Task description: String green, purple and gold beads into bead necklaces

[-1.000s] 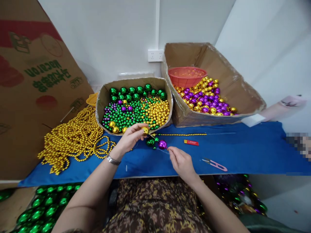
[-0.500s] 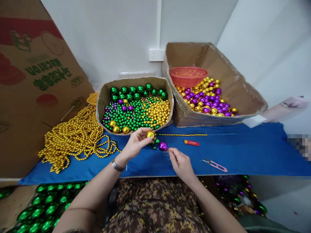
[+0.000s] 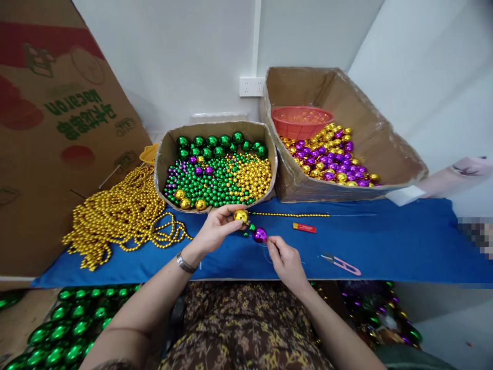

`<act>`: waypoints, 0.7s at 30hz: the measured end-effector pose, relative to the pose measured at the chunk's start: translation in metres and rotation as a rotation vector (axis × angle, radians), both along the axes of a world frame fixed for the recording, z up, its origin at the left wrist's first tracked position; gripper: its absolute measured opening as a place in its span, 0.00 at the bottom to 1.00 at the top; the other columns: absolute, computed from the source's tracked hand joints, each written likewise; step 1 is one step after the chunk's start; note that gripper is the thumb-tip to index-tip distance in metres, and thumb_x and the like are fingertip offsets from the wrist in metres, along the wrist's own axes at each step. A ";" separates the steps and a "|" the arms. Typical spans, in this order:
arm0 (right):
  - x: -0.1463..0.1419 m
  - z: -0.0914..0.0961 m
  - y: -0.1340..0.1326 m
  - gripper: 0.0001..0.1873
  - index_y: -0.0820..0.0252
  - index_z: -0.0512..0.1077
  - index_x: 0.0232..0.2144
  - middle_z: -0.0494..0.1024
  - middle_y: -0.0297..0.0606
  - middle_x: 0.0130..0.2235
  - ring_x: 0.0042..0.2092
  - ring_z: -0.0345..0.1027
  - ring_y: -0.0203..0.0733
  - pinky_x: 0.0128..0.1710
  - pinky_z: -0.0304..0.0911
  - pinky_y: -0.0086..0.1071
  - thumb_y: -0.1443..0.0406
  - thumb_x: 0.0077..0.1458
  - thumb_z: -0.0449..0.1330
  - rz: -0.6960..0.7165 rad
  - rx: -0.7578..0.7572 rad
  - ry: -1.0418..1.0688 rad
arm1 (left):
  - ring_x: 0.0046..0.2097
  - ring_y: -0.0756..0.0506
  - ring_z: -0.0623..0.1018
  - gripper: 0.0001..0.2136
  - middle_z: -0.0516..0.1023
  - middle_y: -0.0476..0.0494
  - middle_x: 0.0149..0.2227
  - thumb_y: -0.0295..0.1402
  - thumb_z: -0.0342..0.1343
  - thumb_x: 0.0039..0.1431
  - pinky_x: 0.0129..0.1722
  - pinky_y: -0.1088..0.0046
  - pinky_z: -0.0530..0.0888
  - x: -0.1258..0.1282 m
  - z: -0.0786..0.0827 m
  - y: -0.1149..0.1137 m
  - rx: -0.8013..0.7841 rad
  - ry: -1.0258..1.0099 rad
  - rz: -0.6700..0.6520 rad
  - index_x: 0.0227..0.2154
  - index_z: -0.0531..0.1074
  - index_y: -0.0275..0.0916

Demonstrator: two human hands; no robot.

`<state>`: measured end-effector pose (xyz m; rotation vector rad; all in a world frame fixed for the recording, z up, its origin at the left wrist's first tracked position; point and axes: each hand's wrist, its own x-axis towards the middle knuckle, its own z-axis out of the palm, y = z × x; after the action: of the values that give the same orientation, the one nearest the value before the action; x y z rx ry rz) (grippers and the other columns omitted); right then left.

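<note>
My left hand (image 3: 216,229) pinches a large gold bead (image 3: 241,215) just in front of the nearer cardboard box (image 3: 166,149). My right hand (image 3: 285,261) is closed in a pinch on a thin thread or needle too fine to make out, right beside a purple bead (image 3: 260,235). Small green beads (image 3: 250,226) sit between the gold and purple ones, apparently strung together. All of this hovers over the blue cloth (image 3: 385,241).
The nearer box holds green, gold and purple beads. A larger box (image 3: 389,149) holds gold and purple beads and a red basket (image 3: 301,121). Gold bead strands (image 3: 119,216) pile at the left. A red lighter (image 3: 304,227), pink snips (image 3: 341,263) and a gold string (image 3: 288,214) lie on the cloth.
My left hand has carried the gold bead from the box's front edge rightwards to the beads on the thread. My right hand has barely moved.
</note>
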<state>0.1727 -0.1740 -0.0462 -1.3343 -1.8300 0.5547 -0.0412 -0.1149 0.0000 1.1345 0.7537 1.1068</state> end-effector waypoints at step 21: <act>-0.005 -0.004 -0.001 0.14 0.57 0.67 0.36 0.70 0.30 0.23 0.25 0.68 0.35 0.27 0.62 0.26 0.57 0.66 0.47 0.068 -0.243 0.168 | 0.44 0.46 0.78 0.19 0.76 0.38 0.49 0.31 0.66 0.51 0.44 0.68 0.77 0.001 0.006 -0.005 -0.036 -0.101 -0.021 0.47 0.73 0.39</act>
<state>0.1678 -0.1747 -0.0505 -1.3411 -1.7155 0.9216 -0.0402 -0.1198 0.0065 1.0461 0.6788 1.1197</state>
